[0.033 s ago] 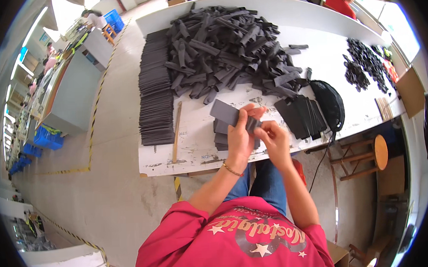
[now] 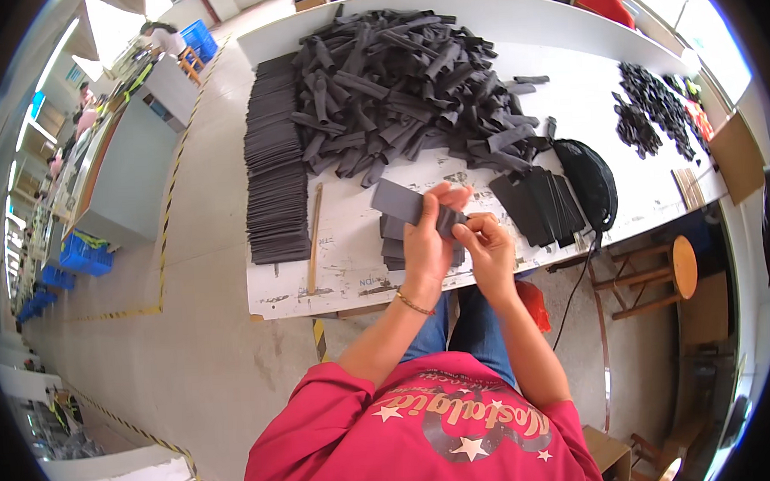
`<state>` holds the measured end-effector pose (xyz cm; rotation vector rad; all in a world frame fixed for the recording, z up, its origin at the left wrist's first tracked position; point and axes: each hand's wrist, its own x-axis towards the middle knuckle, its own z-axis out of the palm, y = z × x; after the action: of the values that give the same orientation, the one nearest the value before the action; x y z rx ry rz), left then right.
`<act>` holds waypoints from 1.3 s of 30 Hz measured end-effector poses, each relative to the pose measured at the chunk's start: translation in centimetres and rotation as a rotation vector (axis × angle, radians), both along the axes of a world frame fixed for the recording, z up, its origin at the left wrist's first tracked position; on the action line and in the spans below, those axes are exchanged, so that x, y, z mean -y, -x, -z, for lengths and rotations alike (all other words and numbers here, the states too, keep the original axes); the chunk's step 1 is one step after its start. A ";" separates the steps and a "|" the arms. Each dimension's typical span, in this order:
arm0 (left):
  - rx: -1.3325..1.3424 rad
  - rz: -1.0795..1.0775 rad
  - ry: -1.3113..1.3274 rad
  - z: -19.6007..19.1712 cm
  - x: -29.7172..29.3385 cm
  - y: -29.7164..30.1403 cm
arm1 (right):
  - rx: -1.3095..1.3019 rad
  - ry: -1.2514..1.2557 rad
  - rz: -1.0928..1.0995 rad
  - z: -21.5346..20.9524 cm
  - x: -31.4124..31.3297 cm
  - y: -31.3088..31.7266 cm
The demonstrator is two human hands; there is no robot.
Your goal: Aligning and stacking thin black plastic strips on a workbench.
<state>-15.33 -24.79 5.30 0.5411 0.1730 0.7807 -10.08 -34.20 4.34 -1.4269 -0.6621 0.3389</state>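
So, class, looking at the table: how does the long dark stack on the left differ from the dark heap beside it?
The stack is made of flat pieces, while the heap consists of tube-like ones. The stack runs in one neat, narrow row; the heap is a wide, loose jumble, its pieces pointing every way. Both are dark grey and rest on the white table.
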 end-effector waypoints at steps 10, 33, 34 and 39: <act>0.179 0.173 -0.053 -0.3 -1.4 0.6 | -0.317 -0.128 -0.099 -1.9 0.8 0.3; 0.136 0.061 -0.087 -0.3 -4.9 1.3 | 0.000 0.313 -0.024 0.4 5.2 -2.6; 0.147 0.090 -0.087 -0.3 -4.6 1.2 | -0.099 0.227 -0.078 -0.3 4.1 -2.1; 0.085 0.150 -0.083 -0.2 -2.8 1.2 | -0.350 -0.086 -0.158 -2.8 -0.1 0.7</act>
<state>-16.57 -21.98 5.50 0.5909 0.0208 0.6653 -10.81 -34.07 7.17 -1.1975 -0.4962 0.6601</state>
